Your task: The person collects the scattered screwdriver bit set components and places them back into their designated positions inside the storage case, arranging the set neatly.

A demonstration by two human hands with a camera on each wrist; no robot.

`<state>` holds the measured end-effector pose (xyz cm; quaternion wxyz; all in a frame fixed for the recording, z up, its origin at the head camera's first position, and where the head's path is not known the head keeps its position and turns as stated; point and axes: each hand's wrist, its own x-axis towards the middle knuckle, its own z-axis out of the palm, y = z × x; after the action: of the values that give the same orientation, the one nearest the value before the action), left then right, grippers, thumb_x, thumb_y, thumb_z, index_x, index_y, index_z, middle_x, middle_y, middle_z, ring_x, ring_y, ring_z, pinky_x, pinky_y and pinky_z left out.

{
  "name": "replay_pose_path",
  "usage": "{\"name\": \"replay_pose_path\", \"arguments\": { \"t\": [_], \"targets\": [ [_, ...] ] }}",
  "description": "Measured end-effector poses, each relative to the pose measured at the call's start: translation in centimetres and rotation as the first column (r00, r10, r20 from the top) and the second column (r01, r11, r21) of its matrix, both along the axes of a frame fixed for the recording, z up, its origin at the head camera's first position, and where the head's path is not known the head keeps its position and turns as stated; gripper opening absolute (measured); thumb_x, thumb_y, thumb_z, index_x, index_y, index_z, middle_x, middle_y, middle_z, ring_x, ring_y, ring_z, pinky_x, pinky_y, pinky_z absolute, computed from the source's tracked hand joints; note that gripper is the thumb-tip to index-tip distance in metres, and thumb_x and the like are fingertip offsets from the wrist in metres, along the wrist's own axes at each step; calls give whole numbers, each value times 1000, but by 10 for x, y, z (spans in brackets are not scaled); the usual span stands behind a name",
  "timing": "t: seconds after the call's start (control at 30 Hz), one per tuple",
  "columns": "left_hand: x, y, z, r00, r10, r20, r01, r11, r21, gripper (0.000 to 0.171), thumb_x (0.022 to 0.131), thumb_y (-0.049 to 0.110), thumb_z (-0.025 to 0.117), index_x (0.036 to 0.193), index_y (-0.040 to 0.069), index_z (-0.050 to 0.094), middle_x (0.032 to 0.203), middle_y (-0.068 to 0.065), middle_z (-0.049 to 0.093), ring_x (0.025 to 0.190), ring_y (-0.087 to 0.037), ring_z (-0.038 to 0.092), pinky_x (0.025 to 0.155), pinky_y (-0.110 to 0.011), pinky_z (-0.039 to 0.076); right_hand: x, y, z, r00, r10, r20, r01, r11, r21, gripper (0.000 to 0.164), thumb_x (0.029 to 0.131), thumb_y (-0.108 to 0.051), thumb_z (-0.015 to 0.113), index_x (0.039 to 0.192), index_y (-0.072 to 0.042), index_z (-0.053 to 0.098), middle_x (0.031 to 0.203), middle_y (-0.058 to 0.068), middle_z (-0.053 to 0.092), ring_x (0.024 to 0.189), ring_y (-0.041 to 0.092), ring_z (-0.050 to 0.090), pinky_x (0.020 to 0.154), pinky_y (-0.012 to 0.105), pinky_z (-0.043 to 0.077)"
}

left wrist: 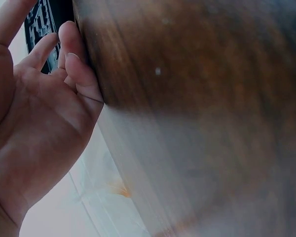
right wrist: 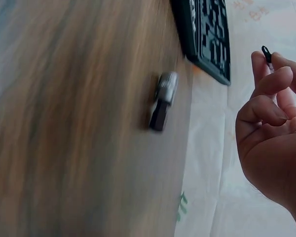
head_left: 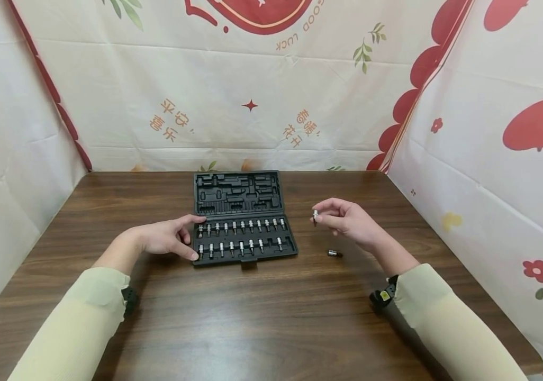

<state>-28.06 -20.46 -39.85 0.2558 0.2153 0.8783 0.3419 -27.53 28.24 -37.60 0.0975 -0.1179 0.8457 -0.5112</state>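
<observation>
An open black bit socket case (head_left: 245,259) lies on the table, its lower half holding two rows of silver bit sockets. My left hand (head_left: 164,237) rests at the case's left side, thumb on the front corner and index finger near the hinge. Right of the case, my right hand (head_left: 347,222) pinches a bit socket (head_left: 315,214) between thumb and fingers, above the table. Its dark tip (right wrist: 266,52) shows past the fingertips in the right wrist view. Another bit socket (head_left: 333,253) lies on the table below that hand. The front row has a gap toward its right end.
The brown wooden table (head_left: 252,328) carries the case and the loose bit socket. A printed white cloth (head_left: 233,79) hangs behind the table and along both sides. The case's moulded lid (head_left: 238,193) leans back toward the rear cloth.
</observation>
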Motion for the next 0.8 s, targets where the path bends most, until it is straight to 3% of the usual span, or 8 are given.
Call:
{"name": "replay_pose_path", "arguments": {
  "t": [0.17,0.4,0.6,0.8],
  "targets": [
    [0,0,0,1000,-1,2,1,1000,6,108,92,34,92,175,17,25,115,-12,53,101,-25,51,85,-37,46,-2,-22,4,999,32,-10,-31,999,17,43,106,-29,77,138,-3,67,110,3,80,72,12,55,65,31,49],
    [1,-1,1,1000,-11,-7,11,1000,8,108,92,32,91,175,15,24,115,-12,53,100,-24,52,85,-37,46,-2,-55,3,997,75,7,-75,996,55,37,104,-31,79,132,-7,72,116,19,76,87,24,61,70,32,53],
    [0,-1,0,1000,-10,-6,10,1000,8,108,92,32,91,175,15,24,116,-13,53,100,-24,52,84,-37,46,-4,-78,-4,992,125,-10,-122,981,153,30,102,-28,81,125,-10,77,101,4,75,83,23,60,70,32,52],
    [-1,-1,0,1000,-11,-8,11,1000,4,108,92,33,91,175,15,24,116,-12,53,101,-24,52,85,-37,46,-4,-93,-13,982,182,-48,-161,945,286,22,102,-23,81,120,-10,78,96,1,74,76,16,61,67,30,52]
  ]
}}
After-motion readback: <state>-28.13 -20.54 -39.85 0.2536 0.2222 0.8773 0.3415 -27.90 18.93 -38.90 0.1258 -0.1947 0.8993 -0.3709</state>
